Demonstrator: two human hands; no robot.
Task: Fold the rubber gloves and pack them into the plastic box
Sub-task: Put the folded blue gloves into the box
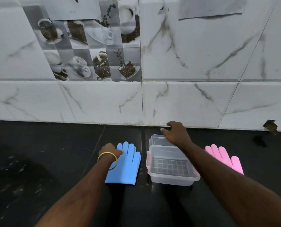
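A blue rubber glove (pixel 128 163) lies flat on the black counter, fingers pointing toward the wall. My left hand (pixel 111 150), with a gold bangle on the wrist, rests on the glove's left edge near the thumb. A clear plastic box (pixel 171 166) stands open to the right of it, with a grid pattern on its floor. Its lid (pixel 157 140) lies tipped back behind it. My right hand (pixel 175 131) reaches over the box and touches the far edge of the lid. A pink rubber glove (pixel 223 157) lies flat to the right, partly hidden by my right forearm.
The black counter (pixel 46 161) ends at a white marble-patterned tiled wall (pixel 185 95) just behind the box. A small hole (pixel 270 126) breaks the wall's base at the far right. Coffee-themed tiles (pixel 90 46) sit higher on the wall.
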